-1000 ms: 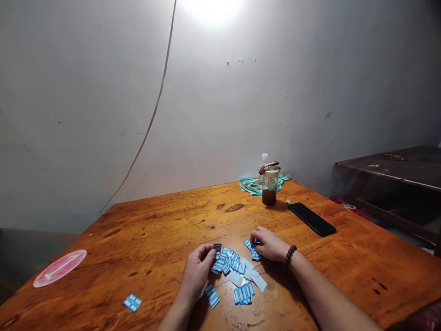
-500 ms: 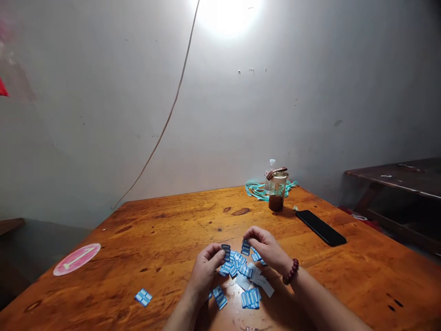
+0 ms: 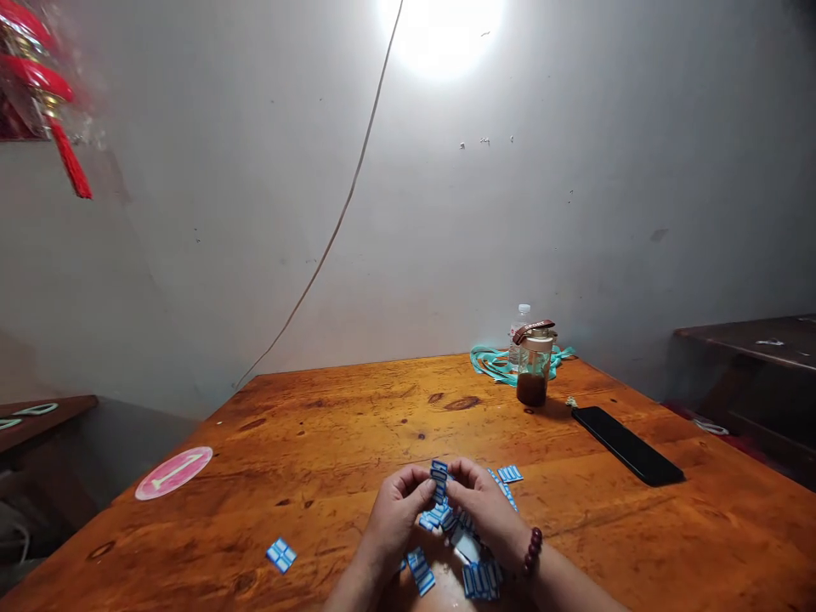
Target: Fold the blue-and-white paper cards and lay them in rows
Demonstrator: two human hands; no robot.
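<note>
My left hand and my right hand are together near the table's front, both pinching small blue-and-white label sheets. The sheets stand upright between thumbs and fingers; how many there are I cannot tell. Below and between the hands lies a loose pile of similar label sheets, partly hidden by my fingers. A white slip shows among them. Nearer to me are a label sheet by my left wrist and an overlapping group by my right wrist. More labels lie beyond my right hand.
One label sheet lies apart on the left of the wooden table. A pink oval marked 1 is farther left. At right lie a black phone and a drink bottle, with a clear bottle and turquoise straps behind.
My hands, held apart before with a label sheet in each, have come together and the sheets now meet. The view has shifted left, showing more of a red hanging ornament.
</note>
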